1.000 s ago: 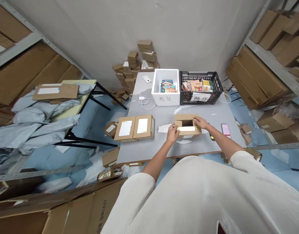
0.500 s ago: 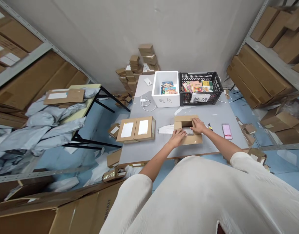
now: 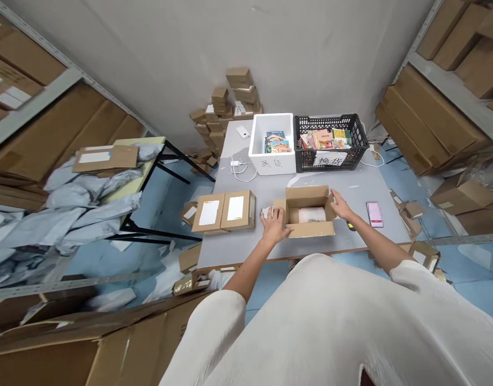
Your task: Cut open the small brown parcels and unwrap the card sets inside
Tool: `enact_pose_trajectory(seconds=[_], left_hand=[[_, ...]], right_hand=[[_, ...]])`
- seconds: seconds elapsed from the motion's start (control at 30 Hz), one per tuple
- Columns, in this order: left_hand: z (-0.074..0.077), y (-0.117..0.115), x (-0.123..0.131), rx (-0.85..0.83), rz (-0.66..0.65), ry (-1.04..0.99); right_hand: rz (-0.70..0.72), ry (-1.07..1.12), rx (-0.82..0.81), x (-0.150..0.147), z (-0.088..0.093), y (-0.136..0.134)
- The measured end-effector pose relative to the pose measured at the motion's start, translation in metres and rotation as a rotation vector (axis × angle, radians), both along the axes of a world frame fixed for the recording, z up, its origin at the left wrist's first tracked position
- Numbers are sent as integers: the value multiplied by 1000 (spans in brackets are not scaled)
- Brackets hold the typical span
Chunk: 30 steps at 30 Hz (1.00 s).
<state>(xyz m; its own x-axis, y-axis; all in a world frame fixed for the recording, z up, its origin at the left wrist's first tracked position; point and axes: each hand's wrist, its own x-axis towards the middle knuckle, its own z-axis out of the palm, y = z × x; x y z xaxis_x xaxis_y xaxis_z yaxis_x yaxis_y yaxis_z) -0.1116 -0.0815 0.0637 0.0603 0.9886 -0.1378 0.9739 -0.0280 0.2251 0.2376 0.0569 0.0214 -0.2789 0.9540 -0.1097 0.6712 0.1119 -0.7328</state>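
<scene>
An opened cardboard box (image 3: 306, 231) lies in front of me on the grey table, with its flaps folded outward. Inside it rests a pale, flat wrapped item (image 3: 311, 215) whose kind I cannot make out. My left hand (image 3: 275, 226) has its fingers spread over the box's left flap. At the opposite side, my right hand (image 3: 341, 206) touches the right flap with fingers stretched out. A dark and yellow tool (image 3: 351, 227), partly hidden by my right forearm, lies beside the box. White paper (image 3: 266, 210) shows partly under my left hand.
Two closed cardboard boxes with white labels (image 3: 224, 211) sit left on the table (image 3: 230, 252). A white foam box (image 3: 272, 163) and a black crate (image 3: 330, 161), both holding books, stand at the back. A phone (image 3: 374, 214) lies right. Grey parcels (image 3: 61, 225) cover the left-hand table.
The box's side flaps have swung outward, exposing the item inside. My left hand has moved left and my right hand slightly right, both with the flaps.
</scene>
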Motion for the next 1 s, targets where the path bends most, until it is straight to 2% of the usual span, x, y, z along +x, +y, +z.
enact_pose_trajectory(seconds=[0.13, 0.23, 0.33, 0.47, 0.6, 0.7, 0.83, 0.93, 1.0], left_hand=[[-2, 21, -6, -96, -109, 4], [-2, 47, -7, -176, -234, 21], [-5, 73, -7, -243, -283, 41], [-14, 90, -6, -287, -325, 28], [-24, 87, -6, -242, -325, -16], [-27, 83, -5, -234, -305, -41], [-28, 81, -3, -233, -300, -77], [-30, 80, 0, -244, -275, -96], [-31, 79, 2, -255, -261, -99]], right_hand=[[-214, -49, -108, 31, -13, -19], [-281, -91, -186, 42, -19, -30], [-232, -159, -131, 45, -12, -31], [-63, -476, 3, 35, 23, -24], [235, -718, 151, -4, 59, -17], [455, -730, 161, -53, 66, -11], [593, -745, -18, -113, 48, -2], [617, -799, -153, -137, 25, 4], [631, -812, -181, -145, 11, 6]])
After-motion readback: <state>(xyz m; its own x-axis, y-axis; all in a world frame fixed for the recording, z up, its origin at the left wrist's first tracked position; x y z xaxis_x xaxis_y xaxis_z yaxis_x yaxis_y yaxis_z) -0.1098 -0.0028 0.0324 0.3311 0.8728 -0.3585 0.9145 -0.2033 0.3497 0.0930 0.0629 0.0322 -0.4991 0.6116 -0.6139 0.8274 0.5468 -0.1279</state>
